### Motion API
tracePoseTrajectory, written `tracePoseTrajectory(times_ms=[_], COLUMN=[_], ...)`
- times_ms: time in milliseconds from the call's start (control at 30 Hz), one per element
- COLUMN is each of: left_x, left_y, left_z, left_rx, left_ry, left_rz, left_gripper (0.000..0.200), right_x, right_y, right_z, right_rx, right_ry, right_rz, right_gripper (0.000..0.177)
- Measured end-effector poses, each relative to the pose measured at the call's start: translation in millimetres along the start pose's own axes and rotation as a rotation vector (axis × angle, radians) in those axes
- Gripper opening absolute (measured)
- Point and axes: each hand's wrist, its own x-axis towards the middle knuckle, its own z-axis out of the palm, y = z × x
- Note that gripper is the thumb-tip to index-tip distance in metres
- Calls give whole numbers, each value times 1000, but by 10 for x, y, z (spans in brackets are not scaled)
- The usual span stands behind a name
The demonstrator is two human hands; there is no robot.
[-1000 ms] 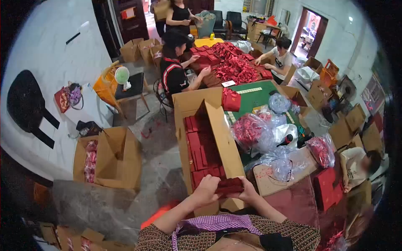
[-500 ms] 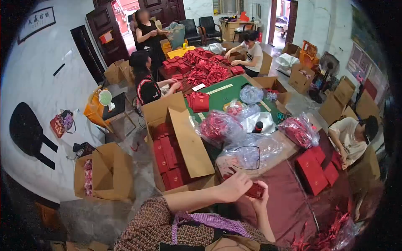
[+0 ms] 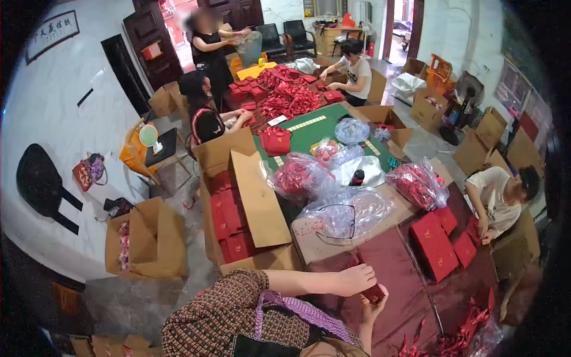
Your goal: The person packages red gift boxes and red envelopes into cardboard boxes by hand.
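Observation:
A small dark red gift box or pouch (image 3: 373,293) is held between my two hands over the near part of the table. My left hand (image 3: 357,279) lies across its top with fingers curled over it, and a dark red strip sticks up behind the knuckles. From below, my right hand (image 3: 374,308) grips the lower end, thumb and fingers around the edge. Red ribbons (image 3: 470,324) lie close to the right, in front of my body. Past my left forearm stands an open cardboard box (image 3: 262,205) with red packages (image 3: 229,217) inside.
Clear plastic bags (image 3: 351,211) and a bag of red items (image 3: 300,175) lie ahead. Red boxes (image 3: 435,247) sit at the right, beside a seated person (image 3: 496,199). Further off, a heap of red ribbons (image 3: 291,98) covers the table, with several people around it.
Both my hands have moved slightly down with the red piece, which now points lower. My left hand has turned flatter over it. The standing person at the back has reached rightward.

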Motion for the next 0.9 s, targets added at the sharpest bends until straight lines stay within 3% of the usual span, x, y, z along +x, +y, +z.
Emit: tracePoseTrajectory(times_ms=[233,300,467,533,633,700,867,900], left_x=[-170,-186,-171,-170,-196,-192,-163,-146], left_y=[-114,-108,-120,-148,-233,-255,-271,-268], left_z=[289,273,324,254,318,347,380,326], left_rx=[-41,-47,41,201,121,68,131,125], left_ry=[0,17,96,171,55,27,-2,-59], left_rz=[32,24,67,167,128,80,73,67], left_gripper=[27,26,23,25,32,38,41,51], right_x=[-207,-238,-295,-303,-265,-240,-241,-232], right_y=[368,449,513,503,579,481,348,363], right_z=[64,-9,-48,-6,49,104,138,114], right_rx=[100,320,167,163,53,472,277,276], right_ry=[40,49,46,51,108,84,22,8], right_rz=[-39,191,116,112,62,185,115,120], right_gripper=[56,58,62,63,63,61,63,64])
